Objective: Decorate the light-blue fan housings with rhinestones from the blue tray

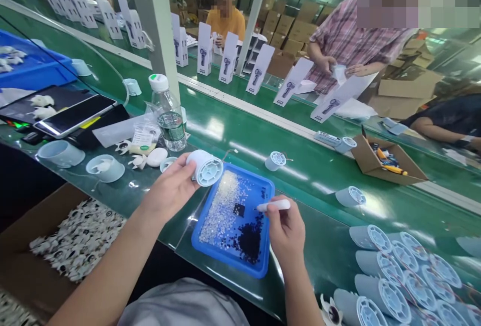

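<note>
My left hand (169, 185) grips a light blue round plastic housing (208, 169), its spoked face turned to the right and a short wire with a connector at its rim. In my right hand (287, 230) is a white pen-shaped tool (276, 205), its thin tip pointing left over a blue tray (271, 190). Tiny clear-white pieces (221, 210) cover the tray's left side. A heap of tiny black pieces (250, 240) lies at the lower right, and a small dark square (239, 209) sits near the middle.
Several wired housings (387, 286) stand at the lower right. A water bottle (168, 115) and a phone (75, 114) are on the left. A carton of white fan parts (82, 235) sits below the table edge. Across the green belt, people work behind upright white boxes (227, 60).
</note>
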A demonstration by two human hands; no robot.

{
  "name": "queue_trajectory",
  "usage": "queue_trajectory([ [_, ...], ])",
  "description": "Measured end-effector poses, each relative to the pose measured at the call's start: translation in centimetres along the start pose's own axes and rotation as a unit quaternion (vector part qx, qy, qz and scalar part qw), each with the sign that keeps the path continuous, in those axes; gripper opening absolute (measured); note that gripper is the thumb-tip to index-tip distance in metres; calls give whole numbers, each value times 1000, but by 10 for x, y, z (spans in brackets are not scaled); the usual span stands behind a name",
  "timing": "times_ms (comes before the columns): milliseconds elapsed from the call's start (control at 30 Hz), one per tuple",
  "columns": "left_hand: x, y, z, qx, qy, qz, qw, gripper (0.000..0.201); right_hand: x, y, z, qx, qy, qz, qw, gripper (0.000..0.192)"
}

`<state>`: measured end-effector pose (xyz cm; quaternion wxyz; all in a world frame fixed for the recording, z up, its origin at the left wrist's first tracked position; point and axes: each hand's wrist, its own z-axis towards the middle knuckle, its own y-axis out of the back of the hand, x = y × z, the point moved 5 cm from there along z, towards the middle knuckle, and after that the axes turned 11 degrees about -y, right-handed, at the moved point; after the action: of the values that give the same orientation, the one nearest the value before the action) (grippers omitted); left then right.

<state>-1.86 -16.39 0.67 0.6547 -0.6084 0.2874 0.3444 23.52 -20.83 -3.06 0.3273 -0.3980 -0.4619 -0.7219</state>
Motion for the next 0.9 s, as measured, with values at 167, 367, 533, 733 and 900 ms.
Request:
queue_trajectory([
  [167, -4, 14, -8, -31, 22, -4, 999, 16, -14, 24, 8, -141, -62, -12, 988, 22],
  [367, 0, 26, -8, -80, 25, -17, 996, 14, -34, 32, 19, -137, -113, -28, 984, 28],
  [533, 2, 25, -7, -76, 29, -21, 996, 13, -41, 26, 20, -124, -121, -31, 984, 30],
  [733, -2, 20, -12, -118, 50, -20, 992, 15, -44, 26, 19, -125, -120, -37, 984, 31],
  [900, 0, 20, -10, -110, 57, -14, 992, 17, -45, 23, 20, -111, -113, -44, 986, 31],
])
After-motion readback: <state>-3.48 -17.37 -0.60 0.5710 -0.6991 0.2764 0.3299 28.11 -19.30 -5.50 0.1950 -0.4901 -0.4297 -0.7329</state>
